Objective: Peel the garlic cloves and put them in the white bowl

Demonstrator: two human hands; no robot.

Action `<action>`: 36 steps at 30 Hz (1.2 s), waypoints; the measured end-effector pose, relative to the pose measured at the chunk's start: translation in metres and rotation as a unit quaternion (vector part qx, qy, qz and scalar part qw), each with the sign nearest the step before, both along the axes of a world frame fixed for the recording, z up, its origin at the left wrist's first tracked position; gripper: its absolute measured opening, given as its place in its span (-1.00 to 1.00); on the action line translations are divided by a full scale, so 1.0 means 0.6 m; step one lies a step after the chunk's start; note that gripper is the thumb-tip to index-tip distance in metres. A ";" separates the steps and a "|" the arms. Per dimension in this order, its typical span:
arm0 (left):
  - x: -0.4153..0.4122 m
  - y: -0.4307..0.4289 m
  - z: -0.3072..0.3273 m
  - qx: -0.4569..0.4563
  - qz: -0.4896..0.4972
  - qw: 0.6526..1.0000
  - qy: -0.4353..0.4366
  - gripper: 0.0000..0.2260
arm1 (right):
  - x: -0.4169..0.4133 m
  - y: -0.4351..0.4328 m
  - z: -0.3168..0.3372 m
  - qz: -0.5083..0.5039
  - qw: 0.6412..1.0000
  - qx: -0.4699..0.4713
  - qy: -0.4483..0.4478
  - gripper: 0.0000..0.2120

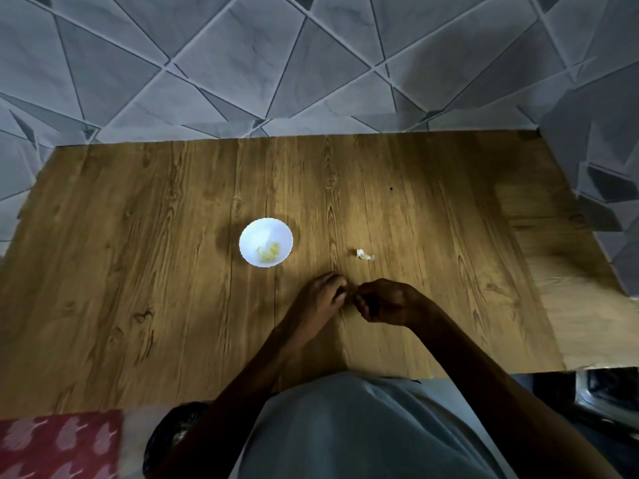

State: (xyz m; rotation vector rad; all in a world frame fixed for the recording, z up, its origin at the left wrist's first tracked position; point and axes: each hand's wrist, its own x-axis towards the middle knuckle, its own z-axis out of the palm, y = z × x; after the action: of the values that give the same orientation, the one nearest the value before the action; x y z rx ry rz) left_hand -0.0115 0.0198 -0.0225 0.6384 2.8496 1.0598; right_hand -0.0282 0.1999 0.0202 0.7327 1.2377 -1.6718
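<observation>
Now left hand point(325, 295) and right hand point(383, 302) fingers pinch a hidden, presumed garlic clove. Slipping, it could miss the white bowl point(249, 233) beyond.

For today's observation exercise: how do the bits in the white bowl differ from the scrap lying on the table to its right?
The bits are yellowish; the scrap is white. The bits are several, clustered inside the white bowl; the scrap is one crumpled piece, alone on the wooden table. Both are small.
</observation>
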 end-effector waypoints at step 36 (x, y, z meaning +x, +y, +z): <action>-0.026 -0.015 0.030 0.301 0.142 0.861 -0.383 -0.88 | 0.001 -0.015 -0.010 0.190 0.800 0.324 0.468 -0.89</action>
State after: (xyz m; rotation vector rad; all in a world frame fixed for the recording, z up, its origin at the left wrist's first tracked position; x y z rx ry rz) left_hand -0.0269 0.0106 -0.0045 -0.2145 1.9268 1.7672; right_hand -0.0276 0.1907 0.0145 -0.0813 2.5360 -1.2347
